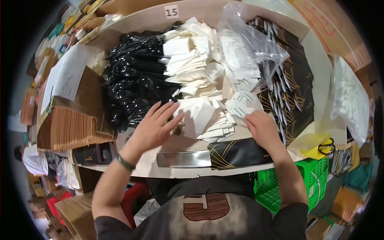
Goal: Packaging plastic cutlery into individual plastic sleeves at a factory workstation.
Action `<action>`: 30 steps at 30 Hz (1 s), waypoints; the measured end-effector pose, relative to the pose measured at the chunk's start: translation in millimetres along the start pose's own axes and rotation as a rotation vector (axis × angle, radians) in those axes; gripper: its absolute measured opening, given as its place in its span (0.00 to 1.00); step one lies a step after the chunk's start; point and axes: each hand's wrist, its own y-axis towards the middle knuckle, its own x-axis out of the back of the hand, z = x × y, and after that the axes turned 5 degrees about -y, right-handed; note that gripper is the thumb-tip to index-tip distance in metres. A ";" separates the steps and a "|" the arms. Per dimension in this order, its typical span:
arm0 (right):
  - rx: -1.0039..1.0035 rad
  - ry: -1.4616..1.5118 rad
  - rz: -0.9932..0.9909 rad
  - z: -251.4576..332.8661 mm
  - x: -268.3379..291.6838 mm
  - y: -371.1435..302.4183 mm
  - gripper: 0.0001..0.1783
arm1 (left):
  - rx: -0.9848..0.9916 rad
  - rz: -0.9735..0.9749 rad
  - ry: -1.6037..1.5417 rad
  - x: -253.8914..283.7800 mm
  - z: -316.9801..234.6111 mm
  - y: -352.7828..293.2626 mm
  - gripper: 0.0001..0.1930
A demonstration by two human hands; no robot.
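My left hand (154, 126) hovers, fingers spread, at the near left edge of the folded white napkins (196, 114), beside a heap of glossy black plastic spoons (138, 84). I cannot tell whether its fingertips touch the napkins. My right hand (262, 130) is closed, its thumb and forefinger pinching at the near edge of some small flat white packets (241, 105). Just below it lies a black sleeve with gold lines (242, 154). A shiny metal plate (184, 159) lies to that sleeve's left, at the table's front edge.
Behind the small packets sits a clear plastic bag (256, 52). More black and gold sleeves (298, 92) stack at right. A cardboard box (92, 96) of brown cards stands left. Below the table's right side is a green crate (314, 182); a yellow bag (318, 148) lies above it.
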 end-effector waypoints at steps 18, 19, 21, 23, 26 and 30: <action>0.641 -0.101 0.050 72.9 -28.6 85.6 0.07 | 0.625 -0.503 -0.325 -64.9 -32.4 -40.0 0.17; 0.598 -0.166 0.165 78.1 -28.6 87.1 0.08 | 0.625 -0.511 -0.328 -65.2 -30.8 -32.3 0.17; 0.554 -0.239 0.282 83.4 -25.9 82.3 0.08 | 0.810 -0.297 -0.367 -66.7 -28.8 -23.8 0.19; 0.440 -0.105 0.134 85.1 -21.6 65.9 0.08 | 0.815 -0.336 -0.370 -70.4 -27.7 -32.4 0.20; 0.177 0.345 0.091 96.0 -12.9 49.9 0.06 | 0.826 -0.387 -0.379 -70.8 -25.9 -44.2 0.19; -0.148 0.715 0.376 104.9 -9.3 53.4 0.05 | 0.882 -0.373 -0.434 -66.1 -26.8 -40.5 0.12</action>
